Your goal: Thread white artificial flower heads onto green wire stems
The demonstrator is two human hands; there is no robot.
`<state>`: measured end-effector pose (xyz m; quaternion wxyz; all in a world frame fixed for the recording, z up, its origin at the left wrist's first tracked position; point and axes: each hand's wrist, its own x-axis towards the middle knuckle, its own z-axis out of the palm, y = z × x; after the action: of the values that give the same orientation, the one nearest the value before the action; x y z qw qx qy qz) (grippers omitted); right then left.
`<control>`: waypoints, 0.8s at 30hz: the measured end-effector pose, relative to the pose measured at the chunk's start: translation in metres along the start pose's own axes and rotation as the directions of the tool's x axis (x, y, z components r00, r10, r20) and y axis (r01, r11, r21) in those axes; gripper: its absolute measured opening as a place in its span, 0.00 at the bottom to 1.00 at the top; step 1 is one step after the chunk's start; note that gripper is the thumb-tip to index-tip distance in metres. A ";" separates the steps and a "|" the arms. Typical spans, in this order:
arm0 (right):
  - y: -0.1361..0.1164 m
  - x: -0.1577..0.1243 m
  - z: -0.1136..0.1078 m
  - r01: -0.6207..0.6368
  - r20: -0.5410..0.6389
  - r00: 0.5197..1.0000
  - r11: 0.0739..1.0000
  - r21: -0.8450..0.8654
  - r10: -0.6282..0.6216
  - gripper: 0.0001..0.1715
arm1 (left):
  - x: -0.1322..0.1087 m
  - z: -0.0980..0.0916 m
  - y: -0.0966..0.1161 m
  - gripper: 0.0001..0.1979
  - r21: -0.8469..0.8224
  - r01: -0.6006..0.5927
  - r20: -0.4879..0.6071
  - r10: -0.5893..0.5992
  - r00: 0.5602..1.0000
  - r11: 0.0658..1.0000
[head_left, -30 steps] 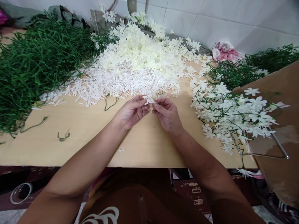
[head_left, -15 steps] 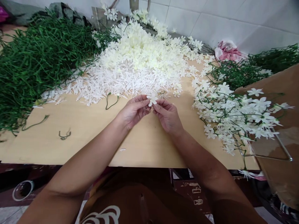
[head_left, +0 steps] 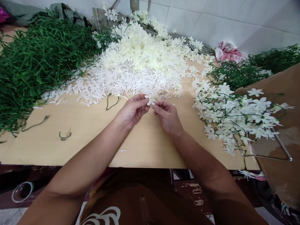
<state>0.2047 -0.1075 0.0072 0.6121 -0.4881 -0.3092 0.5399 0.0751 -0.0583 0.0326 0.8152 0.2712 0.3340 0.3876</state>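
Between my two hands, above the table, is a white artificial flower (head_left: 150, 100) with open petals. My left hand (head_left: 134, 110) pinches it from the left between thumb and fingers. Right beside the flower's lower right edge, my right hand (head_left: 168, 116) has its thumb and fingertips pressed together. What those fingertips hold is too small to make out. Behind the hands lies a broad heap of thin white plastic pieces (head_left: 131, 79), and farther back a pile of loose cream-white flowers (head_left: 142, 47). A curled green stem (head_left: 108, 102) rests left of my left hand.
A large mound of green stems (head_left: 47, 53) covers the left side. At right, flowers on green stems (head_left: 236, 115) lie in a bunch, partly over a cardboard sheet (head_left: 281, 131) and a wire frame (head_left: 289, 156). A pink-white cloth (head_left: 228, 51) sits by the tiled wall.
The flower has shifted slightly left with my left hand and turned a little. My right fingertips have come slightly apart from my left ones.
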 end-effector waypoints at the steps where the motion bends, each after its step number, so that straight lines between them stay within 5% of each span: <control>1: 0.000 0.000 0.000 -0.004 0.004 1.000 1.000 0.015 0.004 0.17 | 0.000 0.000 -0.001 0.11 0.025 -0.007 -0.004 0.007 1.000 1.000; 24: 0.004 0.000 -0.002 0.001 0.122 0.992 0.989 0.149 -0.020 0.16 | -0.001 0.002 0.000 0.06 -0.012 0.090 0.007 -0.090 0.996 0.996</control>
<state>0.2054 -0.1087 0.0028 0.6293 -0.4051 -0.3079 0.5874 0.0757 -0.0595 0.0343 0.8346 0.2522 0.3410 0.3514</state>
